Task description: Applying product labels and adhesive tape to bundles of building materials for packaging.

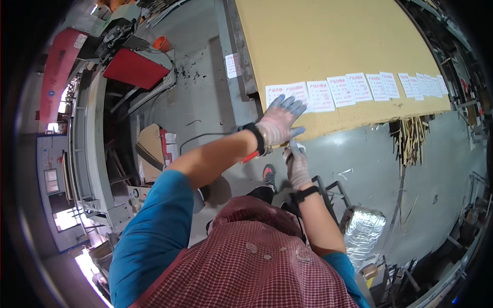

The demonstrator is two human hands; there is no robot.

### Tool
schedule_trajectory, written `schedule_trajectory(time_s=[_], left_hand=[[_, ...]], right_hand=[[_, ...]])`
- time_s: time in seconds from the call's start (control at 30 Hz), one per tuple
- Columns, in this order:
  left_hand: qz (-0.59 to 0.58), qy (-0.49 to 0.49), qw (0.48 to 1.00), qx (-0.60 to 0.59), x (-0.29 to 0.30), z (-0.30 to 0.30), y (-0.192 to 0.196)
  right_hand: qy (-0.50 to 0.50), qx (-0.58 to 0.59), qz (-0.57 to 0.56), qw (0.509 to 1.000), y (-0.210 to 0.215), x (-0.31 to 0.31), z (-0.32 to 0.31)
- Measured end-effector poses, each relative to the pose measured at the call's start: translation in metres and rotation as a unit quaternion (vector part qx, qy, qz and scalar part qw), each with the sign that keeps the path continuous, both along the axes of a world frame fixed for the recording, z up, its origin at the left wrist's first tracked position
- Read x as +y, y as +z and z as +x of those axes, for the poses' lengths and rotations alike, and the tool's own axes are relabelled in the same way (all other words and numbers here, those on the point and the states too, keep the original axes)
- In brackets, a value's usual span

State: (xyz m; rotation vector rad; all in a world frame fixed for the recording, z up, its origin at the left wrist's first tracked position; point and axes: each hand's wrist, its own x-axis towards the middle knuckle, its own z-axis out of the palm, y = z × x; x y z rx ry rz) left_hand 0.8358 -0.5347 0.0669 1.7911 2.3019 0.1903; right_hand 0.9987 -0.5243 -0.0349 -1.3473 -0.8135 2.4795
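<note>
My left hand point(279, 122), in a pale glove with grey fingertips, lies with fingers spread over white paper labels with red print at the near left corner of a large cardboard sheet point(328, 41). A label point(321, 96) just right of it heads a row of several more, some overlapping, along the sheet's near edge. My right hand point(298, 169), also gloved, is just below that edge, close to my left hand. Its fingers are closed round something whitish that I cannot make out. A red object point(250, 157) shows partly under my left wrist.
One more label point(232, 65) lies on the grey frame left of the sheet. A bundle of thin strips point(411, 138) hangs beyond the sheet's near right edge. A foil-wrapped block point(363, 230) stands right of me. Red-panelled machinery point(136, 69) and an orange bucket point(162, 43) are at left.
</note>
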Motion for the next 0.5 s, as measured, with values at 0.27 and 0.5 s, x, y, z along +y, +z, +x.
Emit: schedule_trajectory(time_s=[0.27, 0.5], left_hand=[[0.160, 0.138, 0.975, -0.070, -0.057, -0.003, 0.008], [0.308, 0.339, 0.707, -0.539, -0.154, 0.014, -0.060]], right_hand=[[-0.199, 0.091, 0.029, 0.975, 0.012, -0.023, -0.039], [-0.150, -0.072, 0.172, 0.971, 0.024, -0.042, -0.013]])
